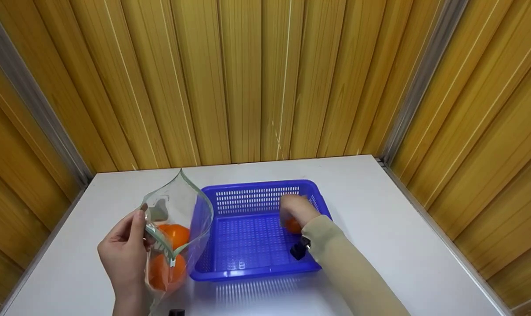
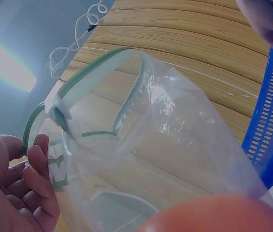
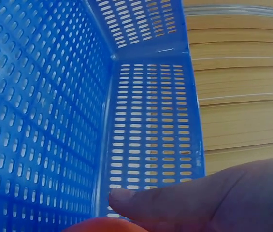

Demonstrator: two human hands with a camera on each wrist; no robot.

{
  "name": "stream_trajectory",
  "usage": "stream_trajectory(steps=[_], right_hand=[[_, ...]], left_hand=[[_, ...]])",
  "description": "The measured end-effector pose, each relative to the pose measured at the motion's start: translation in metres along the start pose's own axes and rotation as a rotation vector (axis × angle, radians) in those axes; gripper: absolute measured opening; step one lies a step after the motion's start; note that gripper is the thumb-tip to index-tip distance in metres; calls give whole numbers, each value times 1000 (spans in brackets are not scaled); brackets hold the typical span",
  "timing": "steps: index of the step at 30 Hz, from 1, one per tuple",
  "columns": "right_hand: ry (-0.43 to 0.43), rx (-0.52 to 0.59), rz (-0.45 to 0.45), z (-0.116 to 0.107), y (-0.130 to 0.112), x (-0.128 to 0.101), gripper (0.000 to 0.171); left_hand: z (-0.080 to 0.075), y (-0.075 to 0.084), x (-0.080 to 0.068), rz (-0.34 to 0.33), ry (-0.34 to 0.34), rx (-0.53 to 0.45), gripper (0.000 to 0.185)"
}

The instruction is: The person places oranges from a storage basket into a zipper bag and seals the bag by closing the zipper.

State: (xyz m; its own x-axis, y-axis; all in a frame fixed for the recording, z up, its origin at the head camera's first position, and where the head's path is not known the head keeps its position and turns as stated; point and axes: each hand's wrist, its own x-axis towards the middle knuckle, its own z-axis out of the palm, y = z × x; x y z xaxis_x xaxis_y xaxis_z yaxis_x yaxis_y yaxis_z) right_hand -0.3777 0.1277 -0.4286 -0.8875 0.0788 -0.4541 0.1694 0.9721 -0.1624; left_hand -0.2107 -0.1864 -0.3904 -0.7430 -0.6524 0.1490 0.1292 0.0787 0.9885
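My left hand (image 1: 125, 250) pinches the green-edged rim of a clear zip bag (image 1: 202, 235), whose mouth gapes wide. Two smooth, round orange fruits, an upper one (image 1: 177, 235) and a lower one (image 1: 163, 272), lie inside the bag; one also shows at the bottom of the left wrist view. Inside the blue basket (image 1: 256, 274), toward its right side, my right hand (image 1: 297, 208) holds another orange fruit (image 1: 294, 226) from above. The right wrist view shows the thumb (image 3: 148, 203) beside that fruit (image 3: 105, 225), while the other fingers are hidden.
The perforated basket stands on a white table (image 1: 388, 245), with the bag just against its left side in the head view. Wood-look panels (image 1: 243, 79) rise behind the table and on both sides. A white cable (image 2: 80, 31) hangs in the left wrist view.
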Motion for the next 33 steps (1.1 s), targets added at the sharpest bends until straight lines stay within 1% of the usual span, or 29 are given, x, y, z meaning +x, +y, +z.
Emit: stream_trajectory(steps=[2, 4, 5, 6, 7, 9, 13, 18, 22, 24, 26, 30, 33], right_hand=[[-75, 27, 59, -3, -1, 1, 51], [-165, 23, 91, -5, -1, 4, 16], [-212, 20, 104, -6, -1, 5, 7], [-250, 20, 115, -6, -1, 6, 13], [-268, 18, 117, -6, 0, 7, 21], [-304, 24, 123, -6, 1, 7, 29], [-260, 73, 120, -4, 3, 5, 30], [-276, 52, 108, -6, 5, 4, 25], [-233, 16, 50, -8, 5, 2, 10], [-166, 9, -20, -9, 6, 1, 7], [-92, 18, -97, -9, 8, 0, 13], [56, 97, -246, -12, 14, -5, 28], [86, 190, -295, -17, 17, -12, 43]], left_hand=[[-1, -1, 0, 17, -1, -6, 37], [-1, -1, 0, 12, -6, 0, 37], [-1, -1, 0, 9, -9, 1, 37], [-1, -1, 0, 7, -11, 3, 37], [-1, -1, 0, 4, -11, -2, 36], [-1, 0, -1, 6, -10, -4, 35], [-1, 0, -2, -1, -12, -13, 34], [-1, 0, -2, -2, -15, -28, 35], [-1, 0, -1, -2, -14, -45, 35], [-1, 0, -1, -1, -15, -44, 36], [-1, -1, -1, 7, -14, -48, 36], [-1, -2, -1, 36, -13, -58, 36], [-1, -3, -1, 48, -11, -38, 36]])
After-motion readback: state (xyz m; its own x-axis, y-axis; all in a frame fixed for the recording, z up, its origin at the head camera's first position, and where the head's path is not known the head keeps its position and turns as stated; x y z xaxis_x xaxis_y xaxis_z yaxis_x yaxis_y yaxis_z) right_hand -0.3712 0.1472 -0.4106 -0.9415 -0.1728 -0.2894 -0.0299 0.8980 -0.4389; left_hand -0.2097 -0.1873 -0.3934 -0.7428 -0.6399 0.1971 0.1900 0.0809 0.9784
